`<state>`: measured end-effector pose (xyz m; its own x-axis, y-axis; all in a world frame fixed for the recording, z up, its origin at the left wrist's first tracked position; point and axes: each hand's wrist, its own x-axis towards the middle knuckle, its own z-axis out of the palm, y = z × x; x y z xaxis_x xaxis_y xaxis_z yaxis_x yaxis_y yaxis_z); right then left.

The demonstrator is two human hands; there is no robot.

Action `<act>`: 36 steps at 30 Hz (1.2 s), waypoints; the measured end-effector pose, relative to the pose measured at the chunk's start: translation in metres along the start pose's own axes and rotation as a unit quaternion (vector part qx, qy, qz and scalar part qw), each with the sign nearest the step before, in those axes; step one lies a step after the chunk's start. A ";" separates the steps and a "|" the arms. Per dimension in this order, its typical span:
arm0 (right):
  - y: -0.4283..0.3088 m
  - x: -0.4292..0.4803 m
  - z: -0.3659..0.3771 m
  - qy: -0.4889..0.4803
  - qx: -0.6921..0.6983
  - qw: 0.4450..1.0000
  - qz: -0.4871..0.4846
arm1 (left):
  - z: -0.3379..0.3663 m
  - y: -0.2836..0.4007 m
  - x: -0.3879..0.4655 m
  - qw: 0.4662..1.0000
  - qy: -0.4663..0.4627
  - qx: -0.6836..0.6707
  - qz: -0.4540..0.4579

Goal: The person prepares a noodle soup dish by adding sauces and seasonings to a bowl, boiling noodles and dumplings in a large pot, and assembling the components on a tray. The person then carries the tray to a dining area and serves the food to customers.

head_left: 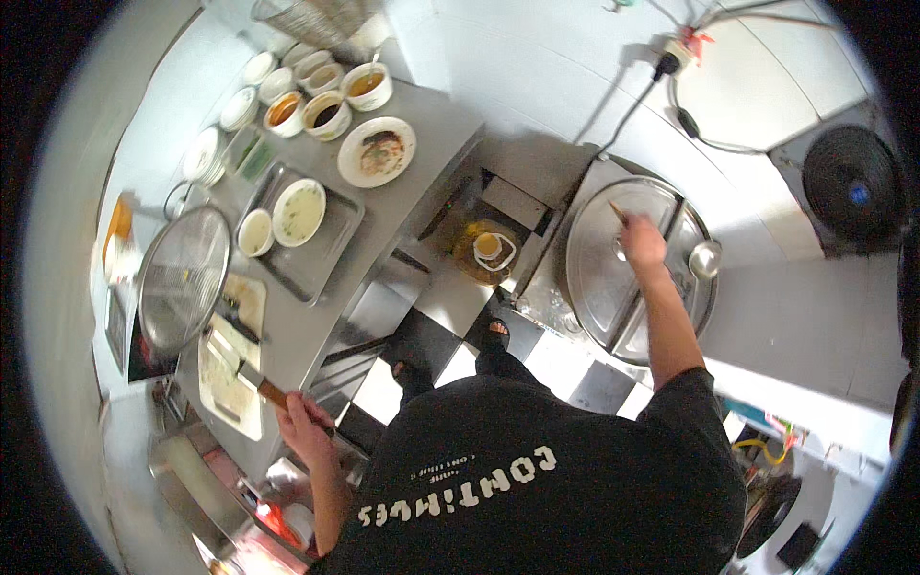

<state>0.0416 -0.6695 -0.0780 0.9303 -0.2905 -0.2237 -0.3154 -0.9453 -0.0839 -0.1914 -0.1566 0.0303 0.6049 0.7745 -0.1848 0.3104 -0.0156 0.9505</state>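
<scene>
My left hand (305, 424) grips the brown wooden handle of a large round wire-mesh strainer (183, 280). Its basket hangs above the left counter, past a white cutting board (230, 402). On that board lies a dark-handled kitchen knife (238, 320), partly covered by the strainer's metal arm. Over on the right, my right hand (642, 241), blurred, is closed around a short brown stick-like thing (617, 210) whose far end is hidden. Below this hand is the half-round metal lid (593, 266) of a large divided pot; a metal ladle (704, 259) rests at the pot's right rim.
On the left counter stand a metal tray (330, 244) with two bowls of greenish broth, a stained plate (377, 152) and several sauce bowls (327, 115). A handled container of yellow liquid (489, 248) sits low between counter and pot. A power cable (625, 118) runs down to the pot's stand.
</scene>
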 end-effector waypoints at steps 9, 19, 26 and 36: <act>0.052 0.031 0.056 -0.120 0.016 0.989 -0.080 | 0.007 -0.018 0.027 0.995 -0.023 -0.086 -0.046; -0.096 0.027 -0.039 -0.061 0.003 0.982 -0.180 | -0.025 -0.041 0.071 0.992 0.014 -0.085 -0.095; -0.261 0.092 0.007 -0.136 -0.035 0.969 -0.204 | -0.039 -0.037 0.120 0.990 -0.012 -0.092 -0.107; -0.344 0.148 0.071 -0.156 -0.036 0.963 -0.215 | -0.063 -0.044 0.146 0.996 -0.003 -0.049 -0.078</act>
<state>0.2742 -0.3768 -0.1509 0.8675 0.1785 -0.4642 0.1108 -0.9793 -0.1696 -0.1625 -0.0032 -0.0228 0.5593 0.7588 -0.3338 0.3283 0.1669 0.9297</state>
